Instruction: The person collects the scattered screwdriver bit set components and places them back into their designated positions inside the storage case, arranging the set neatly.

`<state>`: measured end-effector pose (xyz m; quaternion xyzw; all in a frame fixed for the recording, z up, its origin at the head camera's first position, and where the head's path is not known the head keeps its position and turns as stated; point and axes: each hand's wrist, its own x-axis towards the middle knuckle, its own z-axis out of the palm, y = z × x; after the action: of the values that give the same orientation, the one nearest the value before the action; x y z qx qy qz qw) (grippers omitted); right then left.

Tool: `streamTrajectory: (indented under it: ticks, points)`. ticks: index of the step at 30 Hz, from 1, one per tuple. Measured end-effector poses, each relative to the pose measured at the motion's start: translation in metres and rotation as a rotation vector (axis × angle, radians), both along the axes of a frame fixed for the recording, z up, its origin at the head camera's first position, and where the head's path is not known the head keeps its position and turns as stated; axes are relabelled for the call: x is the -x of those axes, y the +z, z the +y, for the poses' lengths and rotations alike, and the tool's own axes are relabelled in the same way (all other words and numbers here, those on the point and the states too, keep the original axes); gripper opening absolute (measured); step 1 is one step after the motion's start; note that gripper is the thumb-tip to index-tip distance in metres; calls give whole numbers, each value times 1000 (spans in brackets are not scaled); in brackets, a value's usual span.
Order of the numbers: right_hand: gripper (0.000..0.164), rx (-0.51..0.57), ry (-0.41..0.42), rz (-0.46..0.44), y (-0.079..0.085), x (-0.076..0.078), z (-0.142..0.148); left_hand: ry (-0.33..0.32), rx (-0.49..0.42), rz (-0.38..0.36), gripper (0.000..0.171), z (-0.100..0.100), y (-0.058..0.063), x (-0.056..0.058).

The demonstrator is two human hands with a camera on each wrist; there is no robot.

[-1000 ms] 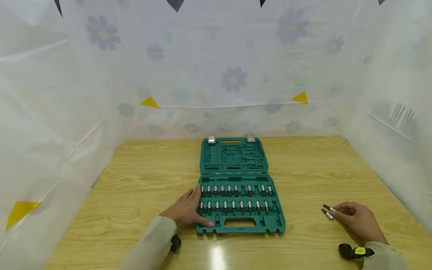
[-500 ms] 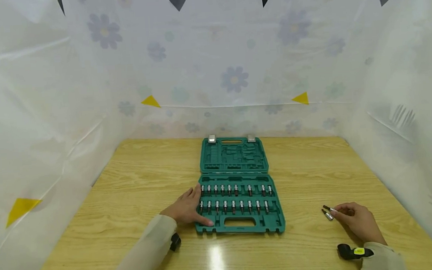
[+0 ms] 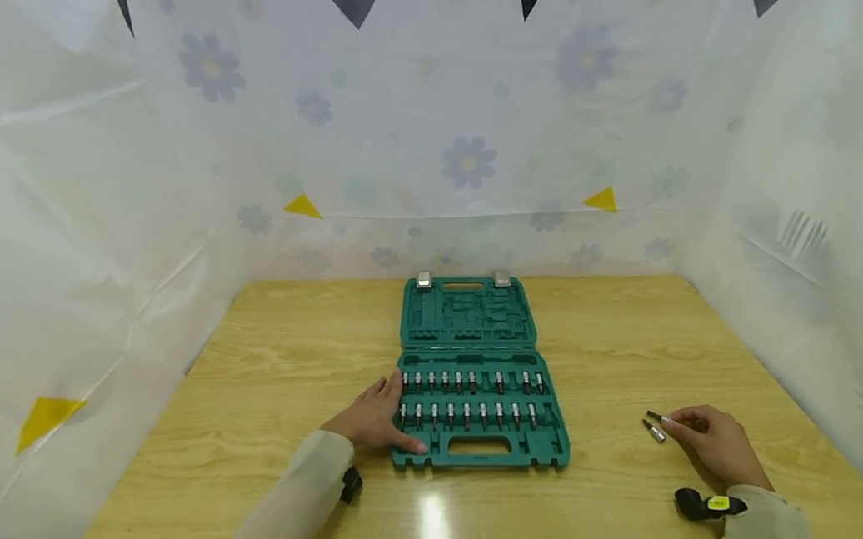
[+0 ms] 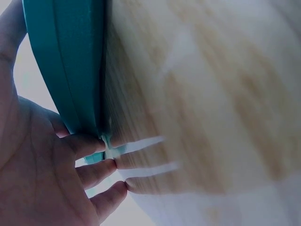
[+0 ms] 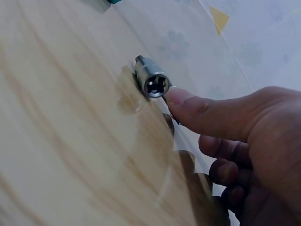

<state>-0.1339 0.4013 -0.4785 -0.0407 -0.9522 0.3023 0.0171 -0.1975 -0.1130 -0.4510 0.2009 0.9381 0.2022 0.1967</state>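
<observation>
A green socket case [image 3: 543, 444] lies open on the table, its lid folded back. My left hand [image 3: 370, 416] rests at its left side, thumb on the front rim. In the left wrist view, the fingertips of that left hand [image 4: 51, 165] touch the tabletop by the case wall [image 4: 70, 61]. To the right of the case, my right hand [image 3: 722, 445] pinches a bit socket [image 3: 656, 417] between thumb and finger. Another bit socket [image 3: 655, 431] lies just beside it; the right wrist view shows the square hole of this loose socket [image 5: 151, 77]. The thumb mostly hides the pinched one there.
Two rows of bit sockets [image 3: 467, 414] fill much of the case's lower half, with a gap in the upper row. The wooden table [image 3: 293, 337] is bounded by patterned plastic sheeting [image 3: 421, 120] at the back and both sides.
The head view has shifted very slightly. Both hands, the case and the bit sockets stay where they were.
</observation>
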Motion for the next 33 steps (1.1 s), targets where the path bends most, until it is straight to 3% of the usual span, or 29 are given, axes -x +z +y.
streamTrajectory:
  ticks: [17, 33]
  points:
    - [53, 27, 2, 23, 0, -2, 0, 1, 11, 2, 128, 1, -2, 1]
    - [25, -19, 49, 234, 0, 5, -11, -3, 3, 6, 129, 1, -1, 0]
